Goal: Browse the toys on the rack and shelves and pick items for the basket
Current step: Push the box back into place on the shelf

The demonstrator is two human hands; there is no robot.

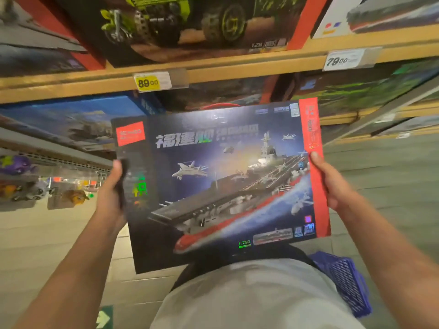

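At the far left, blurred small toys hang on a rack, too smeared to count. The left hand has its grip closed on the left edge of 1 large toy box, thumb on the front face and the other fingers hidden behind it. The box, printed with an aircraft carrier and jets, is held tilted in front of the person's chest, between both hands and clear of the shelves. Above it, 1 wooden shelf carries 2 price tags: a yellow tag reading 89.00 and a white tag reading 79.00. A box with a green vehicle stands on that shelf. The right hand grips the box's red right edge, thumb on top. Low at the right, 1 blue basket hangs beside the person's hip.
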